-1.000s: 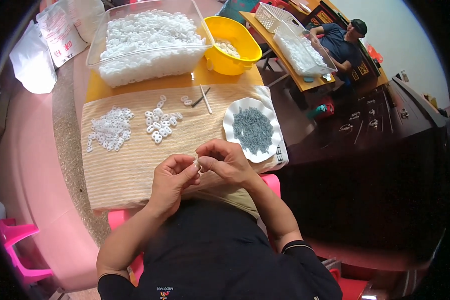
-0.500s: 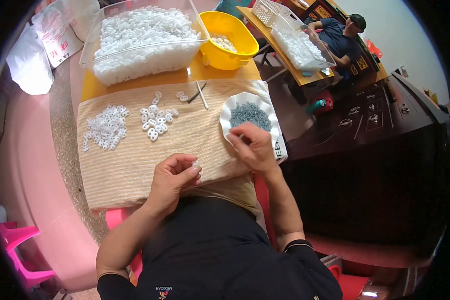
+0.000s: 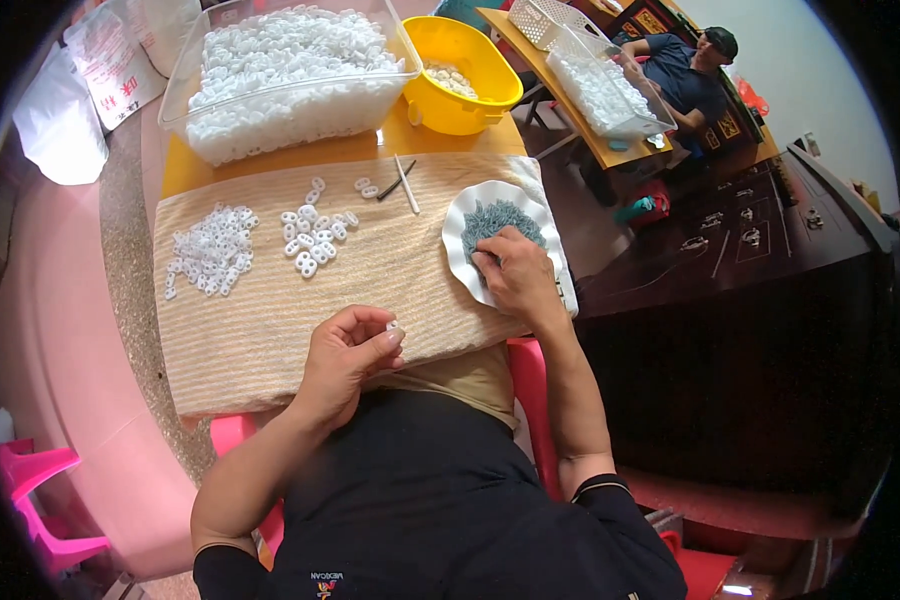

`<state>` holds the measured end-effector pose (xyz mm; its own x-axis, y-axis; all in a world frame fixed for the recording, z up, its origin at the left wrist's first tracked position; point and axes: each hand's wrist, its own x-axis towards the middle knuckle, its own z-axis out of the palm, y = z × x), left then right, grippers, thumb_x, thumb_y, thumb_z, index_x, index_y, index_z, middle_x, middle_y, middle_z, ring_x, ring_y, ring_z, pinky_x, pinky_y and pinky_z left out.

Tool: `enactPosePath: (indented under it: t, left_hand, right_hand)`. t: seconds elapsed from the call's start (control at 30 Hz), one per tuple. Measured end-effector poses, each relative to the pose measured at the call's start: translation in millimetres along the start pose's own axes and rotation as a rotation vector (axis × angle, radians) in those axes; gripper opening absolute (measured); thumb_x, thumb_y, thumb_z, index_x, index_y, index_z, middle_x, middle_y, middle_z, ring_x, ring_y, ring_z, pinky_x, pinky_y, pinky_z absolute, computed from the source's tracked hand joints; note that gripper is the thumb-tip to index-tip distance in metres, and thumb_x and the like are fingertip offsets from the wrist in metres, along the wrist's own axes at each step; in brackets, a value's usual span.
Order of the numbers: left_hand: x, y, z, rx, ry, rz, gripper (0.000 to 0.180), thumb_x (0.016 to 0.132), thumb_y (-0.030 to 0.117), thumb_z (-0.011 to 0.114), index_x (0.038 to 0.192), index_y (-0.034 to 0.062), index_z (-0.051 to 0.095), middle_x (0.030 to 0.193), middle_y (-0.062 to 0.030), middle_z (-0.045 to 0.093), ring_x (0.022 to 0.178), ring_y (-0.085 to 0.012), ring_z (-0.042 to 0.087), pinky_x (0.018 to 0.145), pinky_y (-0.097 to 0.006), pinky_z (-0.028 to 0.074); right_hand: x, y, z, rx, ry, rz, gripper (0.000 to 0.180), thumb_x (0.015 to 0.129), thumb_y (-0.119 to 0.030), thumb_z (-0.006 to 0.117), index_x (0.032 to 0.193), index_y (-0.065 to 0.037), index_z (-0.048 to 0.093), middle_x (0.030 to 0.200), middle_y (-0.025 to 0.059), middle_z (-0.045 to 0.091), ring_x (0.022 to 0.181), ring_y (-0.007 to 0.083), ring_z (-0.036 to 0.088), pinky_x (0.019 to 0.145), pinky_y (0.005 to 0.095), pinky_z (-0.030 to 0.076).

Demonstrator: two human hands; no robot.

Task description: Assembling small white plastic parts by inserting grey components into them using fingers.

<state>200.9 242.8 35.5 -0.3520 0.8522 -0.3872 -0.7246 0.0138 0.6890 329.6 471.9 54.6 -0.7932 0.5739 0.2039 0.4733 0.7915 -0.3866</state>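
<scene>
Between thumb and forefinger of the left hand [image 3: 350,350], a small white piece [image 3: 393,325] is pinched; right of that grip, the right hand [image 3: 520,277] has its fingertips at grey pieces [image 3: 504,216] on a white plate [image 3: 454,228] — whether pinching one, one cannot tell; beyond the left grip, leftward, lie two-holed pieces [image 3: 321,237] — white links [image 3: 213,248] farther left.

L hand [image 3: 345,352] w/ white pc. [image 3: 392,325], R hand [image 3: 522,275] at grey pcs. [image 3: 495,217] on plate [image 3: 454,228]
</scene>
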Motion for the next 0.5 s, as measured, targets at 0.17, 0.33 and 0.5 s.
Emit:
enactPosePath:
  t: [0.17, 0.33, 0.5]
  left_hand:
    - [-1.2, 2.2, 1.9, 0.014, -0.001, -0.005, 0.017, 0.083, 0.007, 0.069, 0.096, 0.0055, 0.059, 0.078, -0.0016, 0.062, 0.067, -0.0106, 0.06, 0.062, -0.023, 0.052]
    - [-0.8, 1.2, 1.1, 0.0, 0.001, -0.011, 0.017, 0.084, 0.007, 0.069, 0.098, 0.0044, 0.058, 0.079, -0.0026, 0.062, 0.067, -0.0108, 0.061, 0.063, -0.023, 0.053]
    - [-0.2, -0.6, 0.1, -0.009, -0.007, -0.015, 0.018, 0.085, 0.006, 0.068, 0.099, 0.003, 0.058, 0.08, -0.0038, 0.063, 0.068, -0.0113, 0.062, 0.064, -0.023, 0.053]
  right_hand:
    - [0.5, 2.6, 2.6, -0.021, 0.006, -0.042, 0.01, 0.082, -0.013, 0.064, 0.086, -0.004, 0.067, 0.085, 0.0121, 0.062, 0.078, 0.0334, 0.062, 0.068, 0.039, 0.049]
    - [-1.0, 4.9, 3.0, -0.002, 0.033, -0.05, 0.01, 0.082, -0.013, 0.063, 0.085, -0.004, 0.067, 0.085, 0.0124, 0.062, 0.078, 0.0336, 0.062, 0.069, 0.0395, 0.049]
    - [-0.9, -2.0, -1.1, 0.037, 0.025, -0.034, 0.013, 0.082, -0.016, 0.064, 0.087, -0.005, 0.068, 0.086, 0.0121, 0.063, 0.08, 0.0333, 0.062, 0.071, 0.0393, 0.049]
